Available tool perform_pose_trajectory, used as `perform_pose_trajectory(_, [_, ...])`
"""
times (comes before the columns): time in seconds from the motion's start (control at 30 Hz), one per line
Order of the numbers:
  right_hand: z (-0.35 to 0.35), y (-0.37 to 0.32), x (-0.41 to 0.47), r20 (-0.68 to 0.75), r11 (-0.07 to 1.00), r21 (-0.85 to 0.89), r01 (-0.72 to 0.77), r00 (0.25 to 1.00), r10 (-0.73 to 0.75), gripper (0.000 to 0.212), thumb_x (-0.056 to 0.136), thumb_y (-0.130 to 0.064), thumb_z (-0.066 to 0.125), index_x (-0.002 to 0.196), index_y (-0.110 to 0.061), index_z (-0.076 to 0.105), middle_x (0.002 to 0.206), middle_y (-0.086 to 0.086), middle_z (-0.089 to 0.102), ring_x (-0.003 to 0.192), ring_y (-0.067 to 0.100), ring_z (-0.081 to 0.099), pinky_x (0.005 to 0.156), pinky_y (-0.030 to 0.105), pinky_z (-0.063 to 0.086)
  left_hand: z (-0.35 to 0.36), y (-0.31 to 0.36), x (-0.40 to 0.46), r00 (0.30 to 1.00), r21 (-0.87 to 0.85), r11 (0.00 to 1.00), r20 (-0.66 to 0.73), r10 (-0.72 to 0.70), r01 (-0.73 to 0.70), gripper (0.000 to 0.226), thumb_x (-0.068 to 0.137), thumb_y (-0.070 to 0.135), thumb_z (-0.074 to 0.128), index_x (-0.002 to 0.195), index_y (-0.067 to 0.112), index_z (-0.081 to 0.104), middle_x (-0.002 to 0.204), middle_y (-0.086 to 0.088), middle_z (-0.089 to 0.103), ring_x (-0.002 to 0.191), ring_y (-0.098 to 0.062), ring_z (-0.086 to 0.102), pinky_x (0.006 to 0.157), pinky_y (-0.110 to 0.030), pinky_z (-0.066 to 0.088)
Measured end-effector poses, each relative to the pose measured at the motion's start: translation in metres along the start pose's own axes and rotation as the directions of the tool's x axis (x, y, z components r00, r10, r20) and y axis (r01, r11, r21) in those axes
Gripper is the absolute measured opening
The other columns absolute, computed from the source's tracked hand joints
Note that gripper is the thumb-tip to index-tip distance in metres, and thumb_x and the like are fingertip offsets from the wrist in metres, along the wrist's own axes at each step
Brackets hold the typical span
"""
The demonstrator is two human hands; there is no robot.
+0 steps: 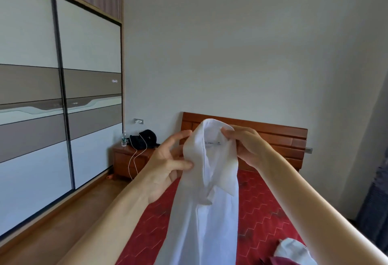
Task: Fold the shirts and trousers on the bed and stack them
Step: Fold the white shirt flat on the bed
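A white collared cotton shirt (206, 208) hangs upright in the air above the bed with the red zigzag-patterned cover (260, 208), held up by its collar end so that the body of the cloth drops down out of view at the bottom edge. The right hand (244, 146) grips the top of the collar, its fingers curled over the fabric near the small label sewn inside the neck. The left hand (170, 159) pinches the left side of the collar between thumb and forefinger, while its other fingers are spread loosely apart. Both forearms reach forward from the foot of the bed toward the reddish-brown wooden headboard (279, 136), which stands against the pale wall. Near the bed's right edge at the bottom lies a crumpled white garment (291, 249) on top of something dark red. Left of the headboard stands a brown wooden nightstand (128, 160) carrying a clear plastic bottle (124, 138) and a black bag (144, 139), with a white cable trailing down its front. A large sliding wardrobe with white and brown panels (58, 96) fills the left wall.
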State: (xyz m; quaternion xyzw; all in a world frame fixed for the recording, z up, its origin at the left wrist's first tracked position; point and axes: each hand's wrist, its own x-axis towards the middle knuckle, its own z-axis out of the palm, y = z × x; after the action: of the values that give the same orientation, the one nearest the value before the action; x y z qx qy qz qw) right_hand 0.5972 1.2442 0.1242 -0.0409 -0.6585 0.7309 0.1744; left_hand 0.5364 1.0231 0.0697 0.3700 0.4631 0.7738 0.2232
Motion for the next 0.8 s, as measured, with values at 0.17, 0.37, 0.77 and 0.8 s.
perform_pose_trajectory(0.17, [0.019,-0.013,-0.003,0.013,0.998,-0.044,0.046,0.999,-0.046,0.022,0.088,0.003,0.059,0.076,-0.004,0.076,0.079,0.019,0.073,0.067,0.028,0.071,0.055,0.032,0.056,0.017,0.008,0.001,0.965,0.619,0.785,-0.195,0.175,-0.017,0.039,0.074,0.061,0.067,0.105,0.038,0.070,0.101,0.020,0.070,0.099,0.004,0.063,0.081,-0.015,0.049])
perform_pose_trajectory(0.37, [0.034,-0.018,-0.005,-0.002,0.996,-0.080,0.048,0.999,-0.048,0.014,0.087,0.004,0.061,0.095,0.002,0.072,0.087,0.021,0.073,0.075,0.029,0.072,0.062,0.033,0.058,0.021,0.002,0.025,0.818,0.957,-0.108,-0.167,0.551,0.269,0.045,0.086,0.056,0.056,0.111,0.019,0.051,0.097,0.005,0.061,0.080,-0.019,0.064,0.054,-0.026,0.033])
perform_pose_trajectory(0.77, [0.043,-0.009,-0.004,-0.078,0.389,-0.920,0.051,0.948,-0.309,0.026,0.071,0.001,0.053,0.081,-0.011,0.073,0.077,-0.001,0.068,0.070,0.019,0.060,0.051,0.022,0.039,0.015,0.010,0.068,0.927,0.821,-0.447,-0.249,0.281,0.356,0.023,0.083,-0.001,0.057,0.100,0.013,0.063,0.103,-0.008,0.066,0.097,-0.030,0.065,0.064,-0.029,0.034])
perform_pose_trajectory(0.8, [0.041,-0.003,-0.005,-0.086,0.329,-0.944,0.016,0.952,-0.293,0.027,0.069,0.002,0.049,0.079,-0.010,0.071,0.080,0.003,0.068,0.072,0.023,0.060,0.052,0.023,0.038,0.011,0.005,0.067,0.930,0.827,-0.429,-0.292,0.225,0.364,0.023,0.083,-0.001,0.058,0.099,0.014,0.063,0.104,-0.007,0.066,0.098,-0.029,0.065,0.065,-0.028,0.035])
